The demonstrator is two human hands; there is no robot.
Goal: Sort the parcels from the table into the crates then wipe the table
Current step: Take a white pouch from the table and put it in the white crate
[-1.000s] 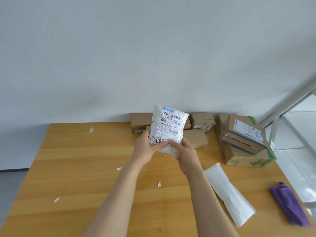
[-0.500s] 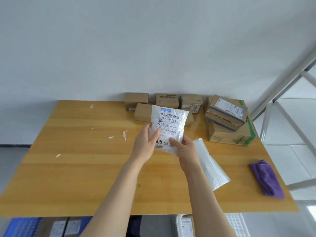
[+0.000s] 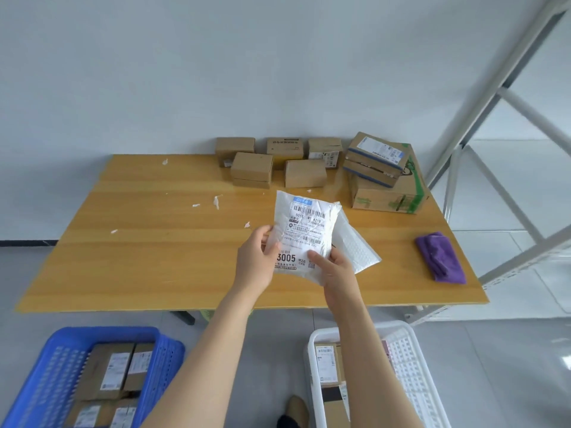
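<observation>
On the grey floor nearest the viewer: a blue crate [image 3: 52, 381] of perforated plastic at left, holding brown cardboard boxes [image 3: 114, 370] with white labels; a white crate [image 3: 411, 372] of the same perforated make at right, holding further labelled boxes [image 3: 327, 362].

Above the crates, over the near edge of the table [image 3: 154, 257]: a white parcel [image 3: 306, 233], held clear of the tabletop between both hands.
- Make: a soft plastic mailing bag, roughly rectangular, crinkled and slightly glossy.
- Face: a printed shipping label with barcodes, small text and the large figures "3005" at lower left.
- Left hand [image 3: 255, 264]: grips the bag's lower left edge, thumb on the front and fingers behind.
- Right hand [image 3: 335, 270]: pinches the lower right corner, thumb on the label.
- Attitude: held upright, tilted a little to the right, label facing the viewer.

On the table, a flat rectangular top of yellow wood-grain board:
- A white bubble envelope [image 3: 355, 248], dimpled in texture, lying flat just behind and right of the held parcel.
- A purple cloth [image 3: 440, 257], soft and folded, near the right edge.
- Small white paper scraps [image 3: 216, 201], scattered over the left and middle.
- Five small plain cardboard boxes [image 3: 251, 169], grouped along the far edge.
- A large carton [image 3: 386, 193] with green tape at the far right corner; a flatter box [image 3: 375, 159] banded in blue tape rests tilted on top of it.

Behind: a plain white wall [image 3: 216, 72]; at right, a white metal frame [image 3: 506, 97].
</observation>
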